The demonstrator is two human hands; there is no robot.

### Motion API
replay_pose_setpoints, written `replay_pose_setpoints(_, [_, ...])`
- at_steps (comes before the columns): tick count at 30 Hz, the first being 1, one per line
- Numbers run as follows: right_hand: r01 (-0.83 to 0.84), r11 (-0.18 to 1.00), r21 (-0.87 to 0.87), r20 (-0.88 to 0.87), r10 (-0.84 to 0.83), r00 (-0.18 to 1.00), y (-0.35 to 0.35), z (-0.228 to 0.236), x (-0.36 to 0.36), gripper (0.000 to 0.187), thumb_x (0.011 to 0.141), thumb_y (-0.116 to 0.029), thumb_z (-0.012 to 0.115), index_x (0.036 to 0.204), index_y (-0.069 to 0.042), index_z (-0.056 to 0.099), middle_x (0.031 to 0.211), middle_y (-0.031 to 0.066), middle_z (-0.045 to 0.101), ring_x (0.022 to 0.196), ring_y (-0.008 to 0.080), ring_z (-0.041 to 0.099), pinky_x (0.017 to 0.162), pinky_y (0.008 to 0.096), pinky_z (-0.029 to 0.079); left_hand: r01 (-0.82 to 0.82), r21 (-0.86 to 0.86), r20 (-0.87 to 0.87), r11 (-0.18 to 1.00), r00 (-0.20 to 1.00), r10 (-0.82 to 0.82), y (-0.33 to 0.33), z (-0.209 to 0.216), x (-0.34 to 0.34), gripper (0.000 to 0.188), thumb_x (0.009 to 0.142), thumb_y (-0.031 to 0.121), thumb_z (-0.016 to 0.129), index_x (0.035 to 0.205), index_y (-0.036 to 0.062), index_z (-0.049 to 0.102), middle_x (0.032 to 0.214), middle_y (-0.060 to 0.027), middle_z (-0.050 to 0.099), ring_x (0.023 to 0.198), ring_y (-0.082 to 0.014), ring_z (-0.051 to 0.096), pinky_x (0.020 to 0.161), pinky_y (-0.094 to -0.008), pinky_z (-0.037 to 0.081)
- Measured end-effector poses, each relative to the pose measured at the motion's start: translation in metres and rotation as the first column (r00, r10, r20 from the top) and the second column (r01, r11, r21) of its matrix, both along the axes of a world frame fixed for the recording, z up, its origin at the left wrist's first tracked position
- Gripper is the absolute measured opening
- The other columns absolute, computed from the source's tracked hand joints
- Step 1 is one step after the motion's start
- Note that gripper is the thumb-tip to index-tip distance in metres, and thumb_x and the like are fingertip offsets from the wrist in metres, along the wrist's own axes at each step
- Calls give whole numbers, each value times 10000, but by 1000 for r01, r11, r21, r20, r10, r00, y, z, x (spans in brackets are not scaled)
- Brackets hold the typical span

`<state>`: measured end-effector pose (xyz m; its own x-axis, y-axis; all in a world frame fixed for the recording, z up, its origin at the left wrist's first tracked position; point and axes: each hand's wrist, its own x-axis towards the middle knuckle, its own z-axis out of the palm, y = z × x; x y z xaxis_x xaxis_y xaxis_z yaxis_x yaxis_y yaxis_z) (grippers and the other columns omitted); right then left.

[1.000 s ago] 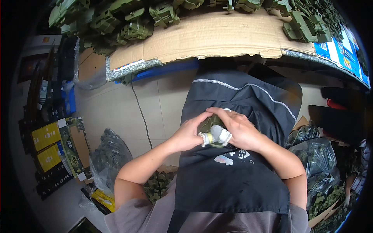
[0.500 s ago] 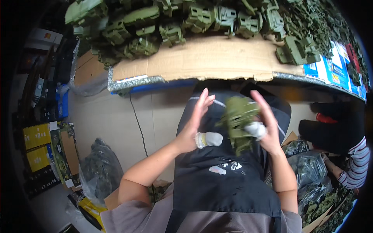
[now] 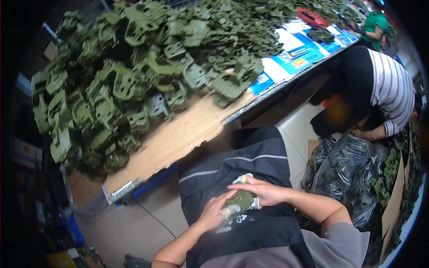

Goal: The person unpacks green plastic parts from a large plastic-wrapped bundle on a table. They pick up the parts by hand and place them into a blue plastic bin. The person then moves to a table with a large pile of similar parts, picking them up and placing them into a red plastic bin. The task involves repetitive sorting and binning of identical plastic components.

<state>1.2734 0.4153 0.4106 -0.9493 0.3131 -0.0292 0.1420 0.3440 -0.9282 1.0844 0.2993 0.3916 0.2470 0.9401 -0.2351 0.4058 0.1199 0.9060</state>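
Over my lap, both hands are closed around an olive-green moulded plastic part (image 3: 241, 201), which is mostly covered by my fingers. My left hand (image 3: 212, 214) grips its near left side, and my right hand (image 3: 266, 193) wraps its right side from above. White coverings show on some of my fingers. Beneath them lies a black apron (image 3: 268, 228) with pale marks. On the table, a heap of similar green plastic parts (image 3: 116, 85) rises at the far left, and a single larger one (image 3: 237, 80) rests near the cardboard's edge.
Bare cardboard (image 3: 178, 138) covers the table's near edge. Blue-and-white printed card (image 3: 295, 49) and a red object (image 3: 312, 18) lie farther right. At right, a person in a striped top (image 3: 393, 80) bends by clear plastic bags (image 3: 348, 165). Another person in green (image 3: 375, 27) stands far off.
My view has swung to the right. My left hand, spread and apart from the part before, has come onto it beside the right hand, and the part is now lower over my lap.
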Motion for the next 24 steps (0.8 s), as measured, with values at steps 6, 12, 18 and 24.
replay_pose_setpoints(6, [399, 785, -474, -97, -497, 862, -15, -38, 43, 540, 694, -66, 657, 1189, -76, 442, 1181, 85, 449, 1092, 196, 420, 931, 288, 336, -166, -98, 320, 981, 928, 189, -17, -1, -32, 1150, 494, 90, 814, 1355, 94, 50, 1317, -128, 291, 1183, -233, 355, 973, -343, 298])
replay_pose_setpoints(12, [297, 732, -614, -88, -437, 895, -22, 5, 53, 558, 697, -79, 666, 1205, -82, 435, 1195, 77, 432, 1121, 195, 396, 946, 296, 326, -324, 74, 403, 943, 875, 269, -5, 23, -19, 963, 472, 124, 831, 1264, 91, 284, 1181, -133, 427, 1072, -265, 462, 888, -387, 400])
replay_pose_setpoints(18, [376, 921, -103, -255, -390, 885, -27, 14, 50, 488, 698, -109, 659, 1154, -72, 489, 1125, 115, 510, 1027, 267, 460, 878, 346, 356, -152, 225, 149, 963, 982, 120, -15, 12, -23, 855, 519, 153, 797, 1243, 31, 359, 1136, -141, 482, 1031, -254, 499, 885, -335, 393])
replay_pose_setpoints(24, [479, 866, -145, -247, -501, 829, -22, 13, 68, 507, 675, -90, 648, 1157, -74, 494, 1135, 111, 505, 1073, 253, 452, 922, 336, 337, -309, -154, 523, 939, 780, 343, 4, 9, 9, 1061, 504, 5, 782, 1328, 75, 117, 1128, -151, 475, 983, -232, 525, 857, -354, 424])
